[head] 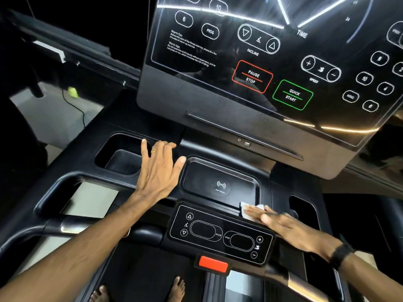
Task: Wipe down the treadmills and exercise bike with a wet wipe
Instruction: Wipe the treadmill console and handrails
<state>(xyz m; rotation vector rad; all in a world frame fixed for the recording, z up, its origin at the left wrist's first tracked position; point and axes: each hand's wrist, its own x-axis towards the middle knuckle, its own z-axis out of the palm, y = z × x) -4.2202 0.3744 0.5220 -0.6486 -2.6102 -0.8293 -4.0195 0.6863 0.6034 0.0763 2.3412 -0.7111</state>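
White wet wipe (250, 211) is lying flat under the right hand's (281, 225) straight, pressing fingers beside the charging pad (220, 184); the left hand (160, 168) is resting spread on the treadmill console (218, 101).

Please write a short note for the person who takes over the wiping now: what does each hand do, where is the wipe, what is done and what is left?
Left hand: open, flat on the console between the cup holder and the charging pad; it holds nothing.
Right hand: open, fingers straight, pressing the wipe on the console at the right front corner of the charging pad, beside the small control panel.
Done: cannot tell from the picture which surfaces are already wiped.
Left: probably the rest of this console, the screen and the handrails; the other treadmill and the bike are not in view.
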